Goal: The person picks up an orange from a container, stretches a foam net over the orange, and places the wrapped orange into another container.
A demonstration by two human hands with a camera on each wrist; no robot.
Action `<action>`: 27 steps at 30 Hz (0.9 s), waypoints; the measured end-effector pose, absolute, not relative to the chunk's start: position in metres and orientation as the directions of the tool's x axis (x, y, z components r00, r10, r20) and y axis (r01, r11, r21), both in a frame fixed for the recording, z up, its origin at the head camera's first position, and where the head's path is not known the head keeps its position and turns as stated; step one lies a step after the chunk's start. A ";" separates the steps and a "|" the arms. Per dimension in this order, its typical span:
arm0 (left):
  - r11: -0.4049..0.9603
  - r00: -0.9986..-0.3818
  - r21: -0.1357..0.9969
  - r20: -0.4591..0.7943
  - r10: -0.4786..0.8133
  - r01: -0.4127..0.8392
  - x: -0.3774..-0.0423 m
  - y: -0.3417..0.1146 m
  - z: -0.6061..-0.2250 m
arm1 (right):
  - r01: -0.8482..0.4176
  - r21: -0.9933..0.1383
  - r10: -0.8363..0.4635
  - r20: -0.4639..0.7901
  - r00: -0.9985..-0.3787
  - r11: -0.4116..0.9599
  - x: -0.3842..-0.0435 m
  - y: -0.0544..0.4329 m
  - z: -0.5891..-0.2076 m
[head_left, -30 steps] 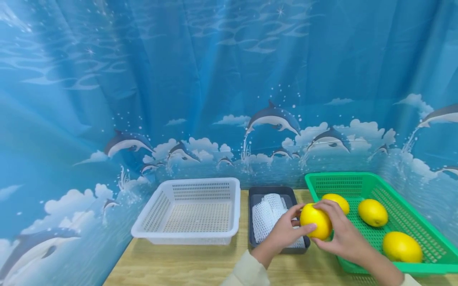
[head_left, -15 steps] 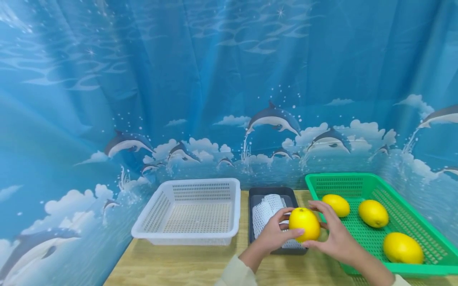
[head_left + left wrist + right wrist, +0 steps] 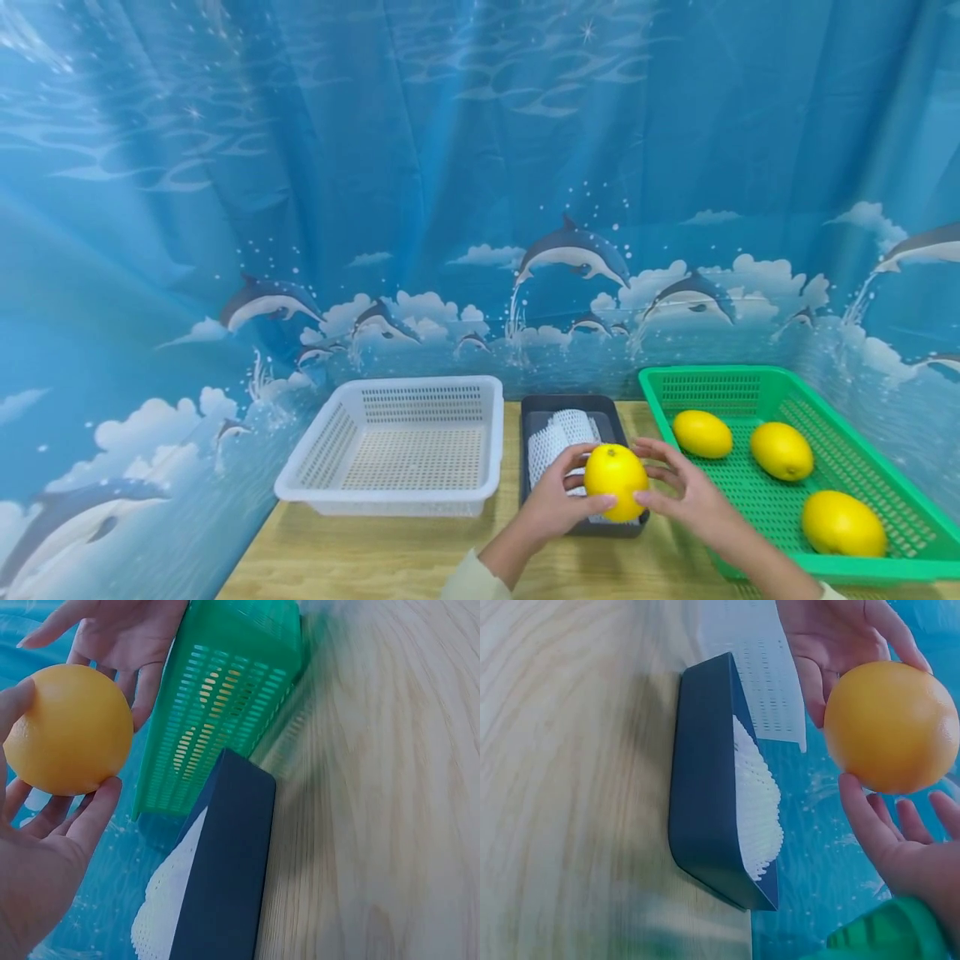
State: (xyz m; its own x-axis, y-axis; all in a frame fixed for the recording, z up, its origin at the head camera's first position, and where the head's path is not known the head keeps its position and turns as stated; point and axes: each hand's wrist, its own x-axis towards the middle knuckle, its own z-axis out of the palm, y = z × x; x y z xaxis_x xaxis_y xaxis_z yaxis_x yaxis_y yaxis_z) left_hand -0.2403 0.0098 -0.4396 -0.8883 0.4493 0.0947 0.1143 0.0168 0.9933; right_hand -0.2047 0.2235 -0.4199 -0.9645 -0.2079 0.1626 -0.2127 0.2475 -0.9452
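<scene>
In the head view my left hand (image 3: 551,502) holds a smooth yellow fruit (image 3: 616,482) between thumb and fingers, above the front of a dark tray (image 3: 526,492). Its small round stem scar faces up. The right hand (image 3: 693,502) is spread beside the fruit, its fingers loosely bent. In the right wrist view one of its fingertips (image 3: 849,782) touches or nearly touches the fruit, and the other fingers stand apart from it. White foam net sleeves (image 3: 572,425) lie in the tray, partly hidden by the hands and the fruit.
At the right stands a green slotted basket (image 3: 720,373) with three yellow fruits (image 3: 782,451) in it. A white slotted basket (image 3: 390,493) is at the left. Both baskets and the tray share a wooden table (image 3: 360,550), backed by a blue dolphin-print curtain (image 3: 450,167).
Both hands have moved left with the fruit, away from the green basket to over the tray. The fruit has turned so its stem scar shows. The right hand's fingers have loosened from it.
</scene>
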 end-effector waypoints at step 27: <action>0.023 -0.840 0.978 0.166 0.517 0.207 -0.228 -0.027 -0.448 | -0.377 -0.915 -0.317 0.318 -0.893 0.145 -0.198 0.186 -0.443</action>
State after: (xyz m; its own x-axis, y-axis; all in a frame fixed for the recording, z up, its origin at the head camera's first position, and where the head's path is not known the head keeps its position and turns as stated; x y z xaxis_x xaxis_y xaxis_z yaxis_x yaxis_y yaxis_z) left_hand -0.2285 -0.0272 -0.4475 -0.8396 0.5173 0.1655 0.2068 0.0228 0.9781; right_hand -0.1981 0.1862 -0.4430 -0.8934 -0.3175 0.3178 -0.3770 0.1452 -0.9148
